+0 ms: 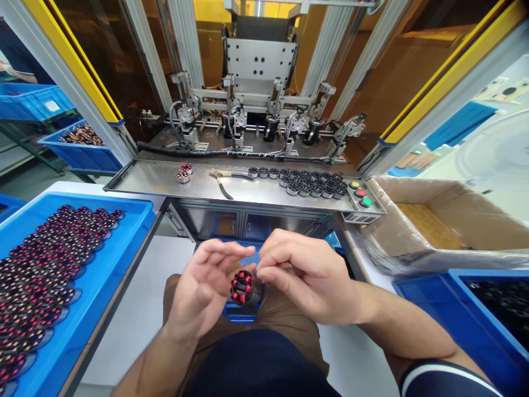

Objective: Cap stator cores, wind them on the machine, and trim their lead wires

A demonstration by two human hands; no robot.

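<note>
A round black part with red coils (pixel 242 287) is between my hands, above my lap. My left hand (pixel 209 284) is around its left side, palm turned inward; the fingers reach behind it, and the thumb stands apart from it. To the right of the part, my right hand (pixel 303 273) has thumb and index finger pinched together; anything between them is too small to make out. On the metal shelf (pixel 144 179) lie two coil parts (pixel 184 173), pliers with green and black handles (pixel 223 179) and a group of black rings (pixel 309 183).
A blue tray (pixel 136 220) of coil parts stands at the left. Behind the shelf is a machine (pixel 261 63) with several clamps. Yellow, red and green buttons (pixel 360 193), a cardboard box (pixel 438 193) and a blue bin (pixel 430 303) are at the right.
</note>
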